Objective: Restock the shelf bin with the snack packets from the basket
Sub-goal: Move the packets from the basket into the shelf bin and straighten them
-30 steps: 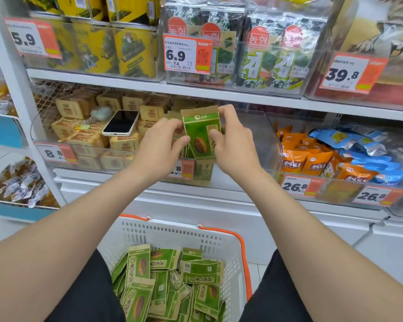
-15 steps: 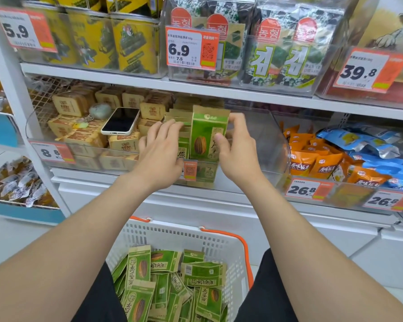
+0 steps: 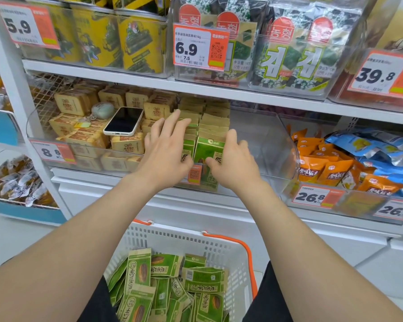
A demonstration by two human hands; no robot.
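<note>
At twelve o'clock, on the middle shelf, we have both hands in the clear shelf bin [image 3: 268, 145]; two rows of snack packets [image 3: 215, 122] stand upright in its left part, packed face to back, with their tan tops showing; our left hand [image 3: 165, 156] lies with straight, spread fingers over the tops of the left row and grips nothing; our right hand [image 3: 234, 163] pinches the front packet [image 3: 207, 148] of the right row, thumb on its green face and fingers curled round its three o'clock edge; that packet stands upright at the front of the bin, touching the one behind it; at six o'clock, between our legs, the white basket [image 3: 172, 233] with its orange handle holds a loose heap of green packets [image 3: 140, 273], lying flat and overlapping; toward ten o'clock a phone [image 3: 123, 120] rests screen up on tan packets [image 3: 70, 104]; toward three o'clock orange packets [image 3: 312, 168] stand in a neighbouring bin.
</note>
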